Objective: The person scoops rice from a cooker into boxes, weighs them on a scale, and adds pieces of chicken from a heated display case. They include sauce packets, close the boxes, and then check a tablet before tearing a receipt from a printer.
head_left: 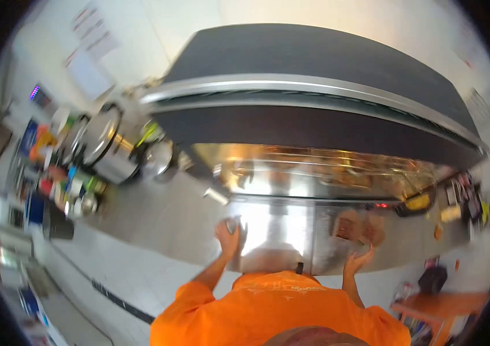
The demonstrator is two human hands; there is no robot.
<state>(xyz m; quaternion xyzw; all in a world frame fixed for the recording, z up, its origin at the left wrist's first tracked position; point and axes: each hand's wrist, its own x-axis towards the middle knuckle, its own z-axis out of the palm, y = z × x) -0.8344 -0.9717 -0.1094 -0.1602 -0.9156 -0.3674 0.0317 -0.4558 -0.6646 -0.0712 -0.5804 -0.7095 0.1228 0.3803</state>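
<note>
Over the left part of a shiny steel surface (276,233), my left hand (229,239) has its thumb and fingers curled around a small greyish shape; blur hides what it is. My right hand (358,262) is at the right, close to the front edge of the steel, with its fingers stretched out and apart. Just beyond its fingertips lie two flat brown pieces (347,225), side by side; they are too blurred to name. In front of both hands stands a wide dark cabinet (320,124) with a lit, glassy opening.
Steel pots (102,135) and a metal bowl (157,158) crowd the counter at the left, beside colourful packages (40,141). A yellow item (418,202) and small boxes (451,213) are at the right. Behind, an orange table (444,305) stands at the lower right.
</note>
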